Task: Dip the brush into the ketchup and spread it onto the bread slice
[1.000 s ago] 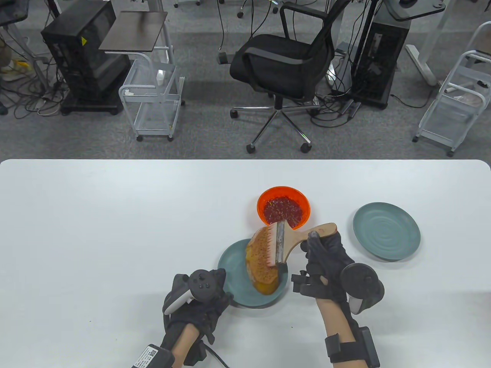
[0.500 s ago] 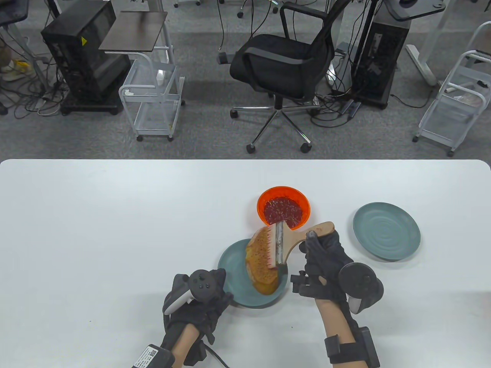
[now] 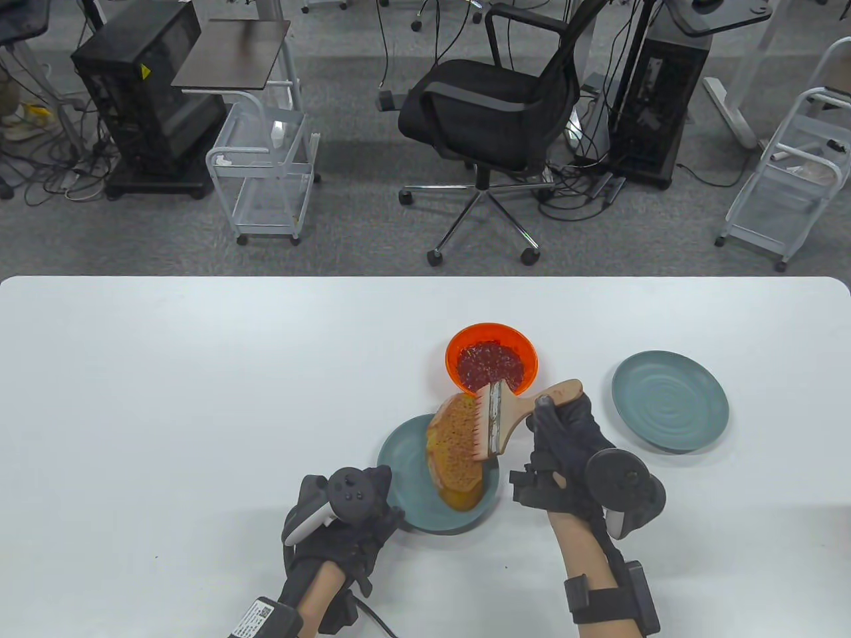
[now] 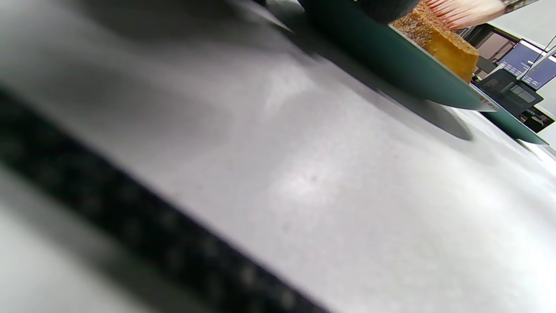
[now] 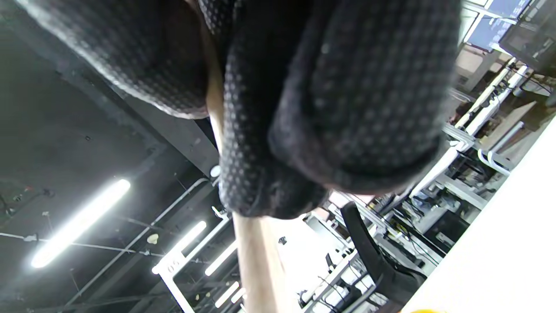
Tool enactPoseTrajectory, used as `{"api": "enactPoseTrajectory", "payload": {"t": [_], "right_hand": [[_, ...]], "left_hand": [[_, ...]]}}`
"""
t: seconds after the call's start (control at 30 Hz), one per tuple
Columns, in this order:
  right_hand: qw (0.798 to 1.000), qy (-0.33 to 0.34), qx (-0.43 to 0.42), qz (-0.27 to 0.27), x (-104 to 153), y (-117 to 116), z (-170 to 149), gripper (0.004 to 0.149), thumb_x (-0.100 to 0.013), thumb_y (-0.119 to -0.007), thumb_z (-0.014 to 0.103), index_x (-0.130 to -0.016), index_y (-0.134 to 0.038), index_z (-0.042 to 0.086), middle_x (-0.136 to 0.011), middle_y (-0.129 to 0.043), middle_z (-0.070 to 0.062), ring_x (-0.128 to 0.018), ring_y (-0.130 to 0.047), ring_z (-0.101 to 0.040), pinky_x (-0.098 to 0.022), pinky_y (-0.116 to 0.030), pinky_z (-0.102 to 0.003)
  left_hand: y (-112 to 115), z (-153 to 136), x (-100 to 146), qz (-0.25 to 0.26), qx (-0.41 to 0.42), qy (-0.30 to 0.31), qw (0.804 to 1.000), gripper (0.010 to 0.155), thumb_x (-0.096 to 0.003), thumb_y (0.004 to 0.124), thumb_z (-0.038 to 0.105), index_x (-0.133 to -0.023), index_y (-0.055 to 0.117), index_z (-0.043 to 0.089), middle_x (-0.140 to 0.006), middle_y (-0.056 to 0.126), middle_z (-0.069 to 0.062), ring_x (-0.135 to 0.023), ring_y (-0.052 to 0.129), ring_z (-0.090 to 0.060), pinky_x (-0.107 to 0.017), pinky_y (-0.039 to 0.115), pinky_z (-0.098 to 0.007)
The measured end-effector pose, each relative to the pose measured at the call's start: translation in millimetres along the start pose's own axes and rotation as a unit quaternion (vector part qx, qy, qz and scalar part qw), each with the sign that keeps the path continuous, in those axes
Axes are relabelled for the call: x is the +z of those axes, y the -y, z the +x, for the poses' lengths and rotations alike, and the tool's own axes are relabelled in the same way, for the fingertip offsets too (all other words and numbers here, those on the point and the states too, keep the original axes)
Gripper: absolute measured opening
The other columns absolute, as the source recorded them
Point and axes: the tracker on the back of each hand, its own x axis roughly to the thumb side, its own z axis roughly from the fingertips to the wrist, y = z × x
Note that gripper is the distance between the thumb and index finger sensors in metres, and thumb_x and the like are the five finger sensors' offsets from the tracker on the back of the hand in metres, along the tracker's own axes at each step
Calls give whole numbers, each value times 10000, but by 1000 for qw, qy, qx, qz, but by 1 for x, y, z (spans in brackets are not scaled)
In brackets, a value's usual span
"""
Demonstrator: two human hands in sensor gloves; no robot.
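Note:
A bread slice (image 3: 453,448), speckled red on top, lies on a teal plate (image 3: 407,488) near the table's front centre. My right hand (image 3: 562,442) grips the wooden handle of a wide brush (image 3: 495,419); its bristles (image 3: 479,428) rest on the bread's right side. An orange bowl of ketchup (image 3: 490,359) stands just behind the bread. My left hand (image 3: 346,515) rests at the plate's near-left rim; its fingers are hidden under the tracker. The left wrist view shows the plate's edge (image 4: 391,56) and the bread (image 4: 438,39). The right wrist view shows my gloved fingers (image 5: 312,100) around the handle (image 5: 260,265).
A second teal plate (image 3: 669,401) sits to the right of my right hand. An office chair (image 3: 488,113) and carts stand on the floor beyond the table's far edge.
The brush has shifted to the right across the bread and tilted, its handle end now slightly higher. The left hand, plate and bowl have not moved.

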Motion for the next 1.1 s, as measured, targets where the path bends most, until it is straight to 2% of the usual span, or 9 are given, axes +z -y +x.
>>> {"api": "enactPoseTrajectory", "payload": {"t": [0.17, 0.27, 0.4, 0.47, 0.6, 0.7, 0.83, 0.97, 1.1], "right_hand": [[993, -61, -86, 44, 12, -21, 0, 437, -515, -875, 325, -806, -760, 21, -602, -930, -232, -306, -1143, -239, -170, -1000, -306], [991, -80, -88, 68, 17, -33, -2, 436, -512, -877, 319, -809, -761, 21, -604, -930, -235, -307, -1144, -242, -171, -999, -308], [992, -68, -69, 75, 12, -29, -11, 436, -513, -872, 314, -818, -754, 26, -617, -923, -237, -324, -1138, -252, -187, -994, -318], [995, -58, -56, 58, 5, -18, -18, 434, -513, -870, 314, -818, -755, 27, -619, -923, -237, -326, -1137, -251, -190, -993, -319], [994, -92, -63, 19, 0, -3, -27, 434, -508, -874, 315, -811, -762, 25, -607, -931, -237, -309, -1144, -242, -175, -998, -308], [977, -162, -129, 38, 7, -11, -34, 438, -509, -870, 310, -820, -755, 23, -615, -930, -240, -318, -1142, -242, -182, -997, -308], [963, -200, -163, 79, 18, -31, -36, 438, -509, -871, 300, -823, -754, 18, -622, -924, -251, -326, -1139, -255, -187, -994, -318], [979, -149, -112, 85, 16, -30, -31, 435, -506, -872, 311, -821, -760, 33, -622, -928, -239, -327, -1139, -247, -190, -995, -312], [995, -75, -45, 40, 6, -11, -21, 434, -506, -876, 320, -815, -765, 35, -611, -935, -231, -316, -1139, -236, -183, -992, -309]], "left_hand": [[0, 0, 0, 0, 0, 0, 1000, 670, -677, 498, 476, -1149, 111, 200, -1194, 177, -118, -1070, 92, -385, -701, 179, -577], [0, 0, 0, 0, 0, 0, 1000, 670, -676, 498, 476, -1149, 112, 199, -1194, 178, -117, -1071, 93, -384, -702, 179, -577], [0, 0, 0, 0, 0, 0, 1000, 672, -675, 500, 476, -1149, 114, 199, -1194, 179, -116, -1070, 94, -385, -702, 179, -577], [0, 0, 0, 0, 0, 0, 1000, 671, -675, 499, 477, -1149, 113, 201, -1195, 178, -116, -1072, 93, -384, -702, 180, -578], [0, 0, 0, 0, 0, 0, 1000, 670, -676, 499, 476, -1149, 113, 199, -1194, 178, -117, -1071, 93, -384, -702, 180, -577], [0, 0, 0, 0, -1, 0, 1000, 670, -676, 499, 476, -1149, 114, 199, -1194, 178, -117, -1070, 95, -385, -702, 180, -577], [0, 0, 0, 0, 0, 0, 1000, 672, -676, 499, 477, -1149, 112, 200, -1195, 178, -116, -1071, 93, -384, -702, 179, -577], [0, 0, 0, 0, 1, 0, 1000, 673, -675, 500, 477, -1149, 112, 199, -1195, 177, -116, -1071, 93, -384, -702, 178, -578], [0, 0, 0, -1, 1, 0, 1000, 671, -676, 501, 476, -1149, 114, 198, -1194, 178, -117, -1070, 93, -385, -701, 178, -578]]}}
